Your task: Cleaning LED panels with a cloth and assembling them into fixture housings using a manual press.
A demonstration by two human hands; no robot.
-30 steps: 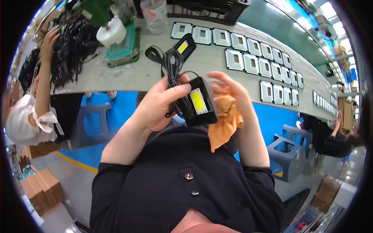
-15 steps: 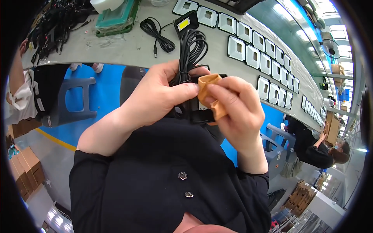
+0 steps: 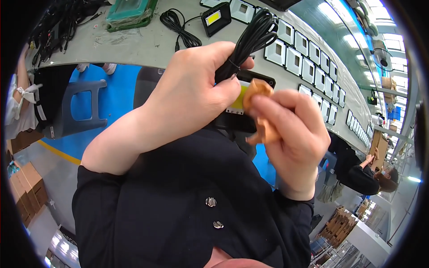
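Observation:
My left hand (image 3: 196,82) is closed around a coiled bundle of black cable (image 3: 252,40), which sticks up past the fingers. Behind that hand is a black-framed LED floodlight (image 3: 266,79) with a yellow light panel, apparently held together with the cable and tilted in front of my chest. Much of the lamp is covered by my hands. My right hand (image 3: 299,123) pinches a crumpled tan-orange cloth (image 3: 268,133) close to the panel's right side. Motion smears the right fingertips slightly, and whether the cloth touches the lamp I cannot tell.
Ahead on the table (image 3: 120,49) stands another floodlight (image 3: 217,18) with its coiled cable (image 3: 183,33). Rows of light housings (image 3: 275,52) run off to the right. A green tray (image 3: 129,18) and a black cable pile (image 3: 58,22) lie left. People sit at both sides, one at right (image 3: 363,176).
The cable bundle and lamp have tilted toward the right, baring more of the yellow panel. My right hand and the cloth have shifted right and slightly down. The view has shifted slightly.

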